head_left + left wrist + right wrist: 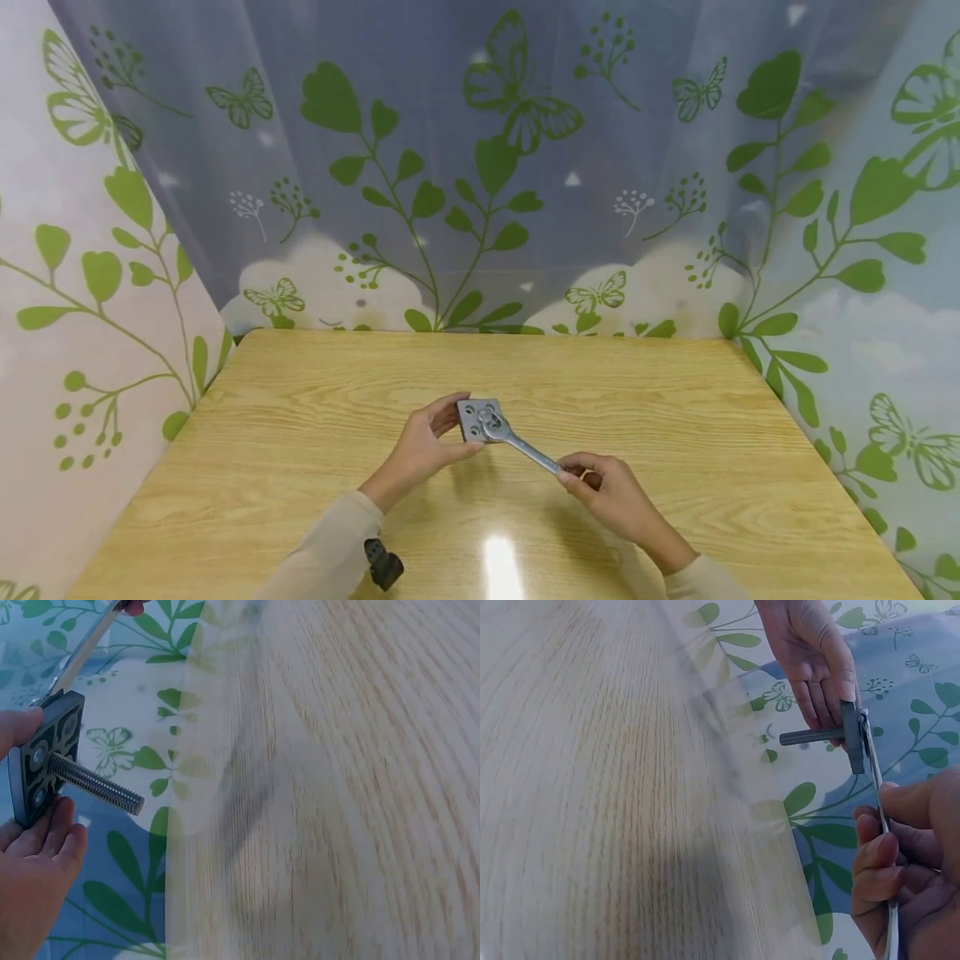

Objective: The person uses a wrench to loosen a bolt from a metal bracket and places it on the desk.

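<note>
My left hand (431, 446) grips a square grey metal plate (470, 410) by its edges, thumb below and fingers at the far side in the head view. Holes show near the plate's corners. A threaded bolt (97, 784) runs through its middle and sticks out of the ribbed back face. On the front face, the ring end of a silver wrench (532, 454) sits around the bolt's head. The wrench's handle is pinched between the thumb and curled fingers of my right hand (611, 492). Plate, bolt and wrench are all held above the wooden table (337, 375).
A black strap piece (384, 565) hangs by the left sleeve (330, 542). Behind the table hangs a blue curtain (420, 167) printed with green leaves and butterflies, and similar cloth flanks both sides. Light glares off the table's near edge.
</note>
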The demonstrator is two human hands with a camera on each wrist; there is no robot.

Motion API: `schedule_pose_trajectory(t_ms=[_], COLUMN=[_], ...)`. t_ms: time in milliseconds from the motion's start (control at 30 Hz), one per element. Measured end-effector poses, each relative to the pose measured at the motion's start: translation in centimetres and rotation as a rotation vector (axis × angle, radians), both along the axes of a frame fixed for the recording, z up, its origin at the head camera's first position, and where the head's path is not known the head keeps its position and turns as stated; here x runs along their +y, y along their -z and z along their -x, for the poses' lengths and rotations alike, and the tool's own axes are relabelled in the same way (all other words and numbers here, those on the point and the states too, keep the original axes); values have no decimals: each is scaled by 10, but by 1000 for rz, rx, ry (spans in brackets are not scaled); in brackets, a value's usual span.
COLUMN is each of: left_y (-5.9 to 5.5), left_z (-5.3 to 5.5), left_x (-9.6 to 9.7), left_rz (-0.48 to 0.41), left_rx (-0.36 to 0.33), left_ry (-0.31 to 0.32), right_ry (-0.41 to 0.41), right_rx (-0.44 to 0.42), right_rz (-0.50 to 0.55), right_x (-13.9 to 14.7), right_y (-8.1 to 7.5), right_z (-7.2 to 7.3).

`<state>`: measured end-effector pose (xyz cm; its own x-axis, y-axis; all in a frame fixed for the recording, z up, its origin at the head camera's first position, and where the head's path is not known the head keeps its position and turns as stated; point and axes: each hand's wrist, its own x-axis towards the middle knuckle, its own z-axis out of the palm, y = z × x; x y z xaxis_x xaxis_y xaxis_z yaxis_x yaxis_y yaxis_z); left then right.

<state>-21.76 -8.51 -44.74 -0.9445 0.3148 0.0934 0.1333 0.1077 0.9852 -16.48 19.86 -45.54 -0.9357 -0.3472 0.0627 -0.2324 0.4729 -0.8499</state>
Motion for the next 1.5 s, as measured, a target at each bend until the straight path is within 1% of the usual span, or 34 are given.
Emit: schedule_pose_trajectory(t_ms=[100,200,433,567,700,900,1067,1267,1367,1500], left_y=[0,0,-2,-2,-1,0,0,-1,-1,-1], left_z=[2,3,3,1,1,2,2,2,2,1], left_x=[-3,-5,-6,-6,-5,-9,-11,-13,-11,-8], left_rz=[22,38,49,55,39,33,48,53,47,59], left_rx=[31,49,44,50,32,-9,-10,-22,-30,-12], left_ry=[22,30,19,39,42,22,55,113,132,122], right_ry=[19,36,15,23,19,-25,-67,-103,-103,-64], right_rx=[10,18,31,20,-4,15,15,22,12,-12], right_rz=[-25,-34,18,27,27,19,17,-25,11,63], right_x=[-1,-2,-4,-6,-7,-7,-5,-2,-4,-9], right_y=[-2,-3,-5,-7,-7,-5,-4,-2,0,0], right_z=[-1,-1,-2,-2,-1,1,3,4,3,1])
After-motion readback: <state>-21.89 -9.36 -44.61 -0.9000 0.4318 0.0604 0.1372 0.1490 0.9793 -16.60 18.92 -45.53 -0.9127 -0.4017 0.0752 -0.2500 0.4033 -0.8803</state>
